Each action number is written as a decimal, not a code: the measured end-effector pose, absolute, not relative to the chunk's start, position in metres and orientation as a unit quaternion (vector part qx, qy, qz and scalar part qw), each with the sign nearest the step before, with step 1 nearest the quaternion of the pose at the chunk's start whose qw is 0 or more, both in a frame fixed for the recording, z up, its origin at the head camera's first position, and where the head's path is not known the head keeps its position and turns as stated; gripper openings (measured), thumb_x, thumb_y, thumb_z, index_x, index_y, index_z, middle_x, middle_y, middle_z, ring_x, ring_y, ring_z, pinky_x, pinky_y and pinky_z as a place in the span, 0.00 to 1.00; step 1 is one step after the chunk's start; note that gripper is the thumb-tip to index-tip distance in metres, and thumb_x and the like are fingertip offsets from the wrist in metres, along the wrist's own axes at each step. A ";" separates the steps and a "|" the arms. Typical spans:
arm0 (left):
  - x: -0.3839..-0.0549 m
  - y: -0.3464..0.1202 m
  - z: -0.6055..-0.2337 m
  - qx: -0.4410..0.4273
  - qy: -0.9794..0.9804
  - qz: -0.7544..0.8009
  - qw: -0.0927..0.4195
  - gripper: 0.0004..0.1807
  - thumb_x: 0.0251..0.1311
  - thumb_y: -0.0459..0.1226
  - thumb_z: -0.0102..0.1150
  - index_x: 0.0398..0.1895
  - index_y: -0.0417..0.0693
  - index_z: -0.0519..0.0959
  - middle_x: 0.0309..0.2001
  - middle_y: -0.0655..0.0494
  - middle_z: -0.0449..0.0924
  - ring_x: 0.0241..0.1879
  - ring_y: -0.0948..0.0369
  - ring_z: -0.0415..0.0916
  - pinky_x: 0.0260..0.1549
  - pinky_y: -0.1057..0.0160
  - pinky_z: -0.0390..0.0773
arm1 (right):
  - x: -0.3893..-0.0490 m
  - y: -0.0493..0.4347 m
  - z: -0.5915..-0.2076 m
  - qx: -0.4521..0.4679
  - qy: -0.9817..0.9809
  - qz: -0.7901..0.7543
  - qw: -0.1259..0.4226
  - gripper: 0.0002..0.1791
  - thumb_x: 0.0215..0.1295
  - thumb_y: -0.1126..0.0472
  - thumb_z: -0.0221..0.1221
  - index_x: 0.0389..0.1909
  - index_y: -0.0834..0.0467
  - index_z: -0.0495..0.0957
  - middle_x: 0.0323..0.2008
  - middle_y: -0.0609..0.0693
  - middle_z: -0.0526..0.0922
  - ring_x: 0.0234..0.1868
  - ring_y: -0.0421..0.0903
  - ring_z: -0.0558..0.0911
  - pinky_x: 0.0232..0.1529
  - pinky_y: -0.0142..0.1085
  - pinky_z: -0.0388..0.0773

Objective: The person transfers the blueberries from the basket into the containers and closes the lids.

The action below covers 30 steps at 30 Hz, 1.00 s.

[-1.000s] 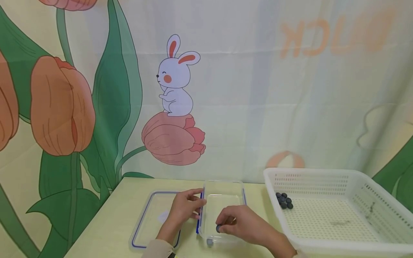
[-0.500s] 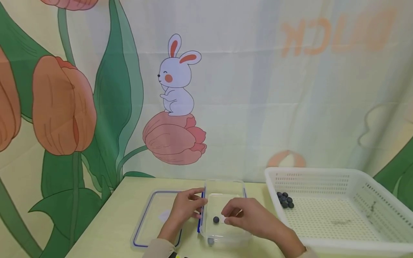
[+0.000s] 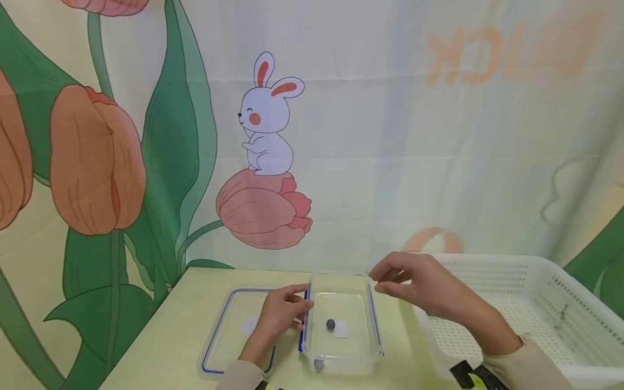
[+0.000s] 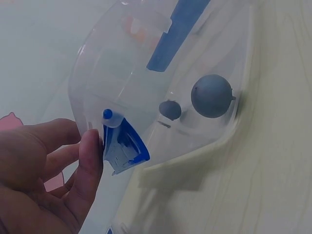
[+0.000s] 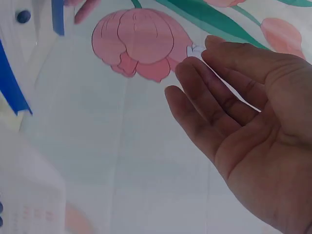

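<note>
A clear plastic food container (image 3: 343,349) with blue side latches stands on the table. My left hand (image 3: 283,311) grips its left wall, thumb and fingers at the rim beside the blue latch (image 4: 124,146). One dark blueberry (image 3: 330,324) lies on the container's bottom by a white square label (image 3: 340,329). Another blueberry (image 3: 319,365) shows paler at the front left corner, through the plastic; the left wrist view shows it large and near. My right hand (image 3: 414,281) is raised between the container and the white basket, fingers loosely bent, holding nothing.
A white perforated basket (image 3: 526,276) stands at the right; my right arm crosses its near left side. Blueberries (image 5: 1,214) show at the right wrist view's edge. The blue-edged clear lid (image 3: 214,336) lies left of the container. A printed curtain (image 3: 351,135) hangs behind the table.
My right hand let go of a blueberry inside the container, then moved up and right toward the basket. That blueberry shifted slightly. My left hand stays at the container's left wall.
</note>
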<state>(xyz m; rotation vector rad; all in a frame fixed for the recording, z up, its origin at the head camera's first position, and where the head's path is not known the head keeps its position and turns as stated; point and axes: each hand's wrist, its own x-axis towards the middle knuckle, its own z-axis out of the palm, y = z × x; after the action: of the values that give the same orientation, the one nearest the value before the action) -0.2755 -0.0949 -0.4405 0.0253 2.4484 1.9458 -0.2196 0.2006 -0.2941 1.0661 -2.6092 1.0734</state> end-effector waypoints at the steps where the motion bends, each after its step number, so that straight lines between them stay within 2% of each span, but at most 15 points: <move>1: -0.276 -0.095 -0.441 0.007 0.783 0.622 0.007 0.26 0.65 0.32 0.73 0.67 0.43 0.82 0.38 0.48 0.82 0.28 0.59 0.83 0.25 0.61 0.89 | -0.221 0.205 -0.291 0.347 -0.865 0.359 0.055 0.07 0.71 0.63 0.69 0.47 0.52 0.86 0.45 0.43 0.87 0.44 0.40 0.87 0.51 0.39 0.87; 6: -0.275 -0.094 -0.441 0.006 0.787 0.616 0.004 0.26 0.65 0.33 0.73 0.67 0.43 0.82 0.38 0.48 0.82 0.28 0.59 0.83 0.25 0.61 0.89 | -0.236 0.233 -0.283 0.314 -0.882 0.350 0.033 0.08 0.73 0.60 0.68 0.49 0.53 0.87 0.48 0.45 0.86 0.46 0.41 0.87 0.50 0.37 0.87; 13: -0.275 -0.094 -0.441 0.003 0.788 0.616 0.006 0.27 0.65 0.33 0.73 0.67 0.43 0.82 0.39 0.48 0.82 0.29 0.58 0.83 0.25 0.61 0.89 | -0.258 0.266 -0.291 0.301 -0.895 0.327 0.031 0.07 0.72 0.62 0.68 0.49 0.54 0.88 0.51 0.48 0.85 0.46 0.43 0.86 0.47 0.37 0.87; 21: -0.277 -0.095 -0.442 0.002 0.783 0.622 0.004 0.27 0.65 0.33 0.74 0.67 0.43 0.82 0.40 0.48 0.81 0.29 0.58 0.83 0.25 0.61 0.89 | -0.277 0.286 -0.303 0.282 -0.901 0.329 0.002 0.08 0.74 0.62 0.67 0.50 0.56 0.87 0.45 0.45 0.87 0.45 0.44 0.86 0.45 0.36 0.86; 30: -0.275 -0.096 -0.441 0.014 0.776 0.631 0.002 0.27 0.65 0.33 0.73 0.67 0.41 0.82 0.40 0.47 0.81 0.28 0.59 0.83 0.24 0.61 0.89 | -0.302 0.316 -0.334 0.248 -0.900 0.355 -0.056 0.09 0.74 0.65 0.65 0.50 0.64 0.85 0.45 0.50 0.88 0.45 0.49 0.87 0.44 0.38 0.87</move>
<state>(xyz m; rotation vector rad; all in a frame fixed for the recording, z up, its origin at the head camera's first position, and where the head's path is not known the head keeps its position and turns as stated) -0.2750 -0.0960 -0.4414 0.0424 2.4346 1.9796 -0.3016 0.3156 -0.3340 0.8088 -2.9309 1.1561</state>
